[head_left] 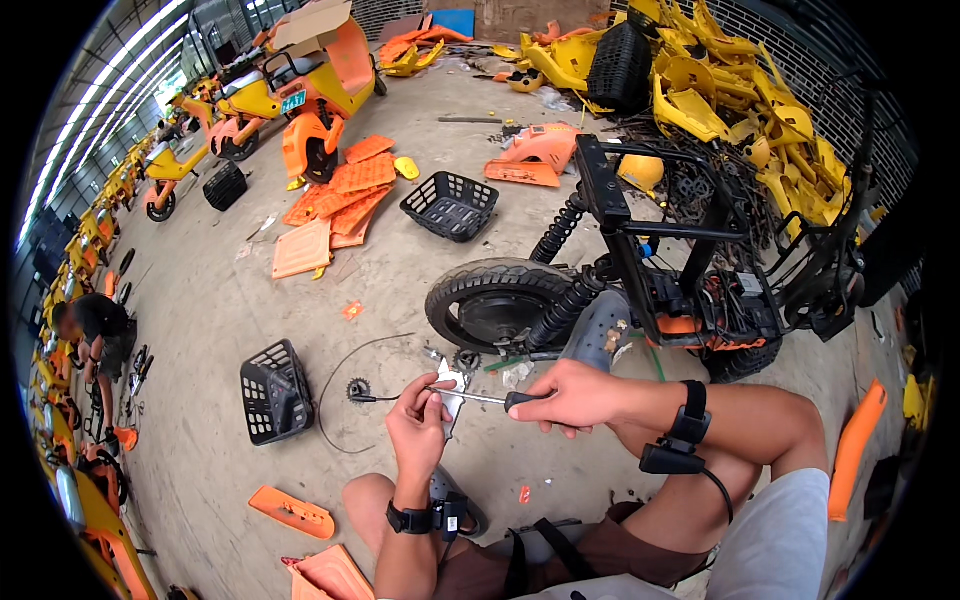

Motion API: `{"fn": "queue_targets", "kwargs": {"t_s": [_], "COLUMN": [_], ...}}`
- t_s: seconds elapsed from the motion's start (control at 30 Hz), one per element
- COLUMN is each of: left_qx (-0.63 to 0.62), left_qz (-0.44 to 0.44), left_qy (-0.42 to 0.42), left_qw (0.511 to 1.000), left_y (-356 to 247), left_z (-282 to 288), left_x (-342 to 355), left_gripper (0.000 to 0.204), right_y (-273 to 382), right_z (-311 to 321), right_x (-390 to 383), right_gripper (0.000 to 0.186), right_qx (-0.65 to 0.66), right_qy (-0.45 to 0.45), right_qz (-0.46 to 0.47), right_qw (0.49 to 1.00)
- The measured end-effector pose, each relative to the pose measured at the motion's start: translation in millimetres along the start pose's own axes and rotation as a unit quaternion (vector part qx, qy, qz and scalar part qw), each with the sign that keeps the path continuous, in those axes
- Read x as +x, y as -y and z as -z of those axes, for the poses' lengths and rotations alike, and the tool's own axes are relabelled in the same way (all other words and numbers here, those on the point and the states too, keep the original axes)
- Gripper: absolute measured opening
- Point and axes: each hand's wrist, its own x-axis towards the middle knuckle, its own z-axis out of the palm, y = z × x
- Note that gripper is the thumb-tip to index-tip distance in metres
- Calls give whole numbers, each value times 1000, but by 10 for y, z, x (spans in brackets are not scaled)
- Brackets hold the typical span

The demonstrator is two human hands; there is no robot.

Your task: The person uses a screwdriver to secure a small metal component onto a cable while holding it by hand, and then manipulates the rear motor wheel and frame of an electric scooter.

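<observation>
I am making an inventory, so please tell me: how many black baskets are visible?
4. One basket is left of the left hand, one beyond the wheel, one by the scooters, one against the yellow parts. More may be hidden.

Four baskets [290,405], two shock absorbers [559,229] and (just) one screwdriver [485,399] show.

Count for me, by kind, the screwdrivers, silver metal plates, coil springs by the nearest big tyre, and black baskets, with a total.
Screwdriver, in the right hand: 1
Silver plate, by the left hand: 1
Coil springs: 2
Black baskets that I can make out: 4
Total: 8
</observation>
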Motion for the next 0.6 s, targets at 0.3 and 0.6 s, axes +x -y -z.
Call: {"fn": "queue_targets", "kwargs": {"t_s": [0.3,0.6], "left_qx": [-54,-250], "left_qz": [27,77], "left_qy": [-4,120], "left_qw": [998,958], "left_y": [-77,-202], "left_z": [37,17], "left_x": [53,7], "left_gripper": [31,43], "right_y": [-11,0], "right_z": [11,118], "right_x": [78,118], "right_gripper": [48,22], "right_qx": [167,452], "right_qy": [106,-50], "right_qz": [-67,90], "right_qw": [978,886]}}
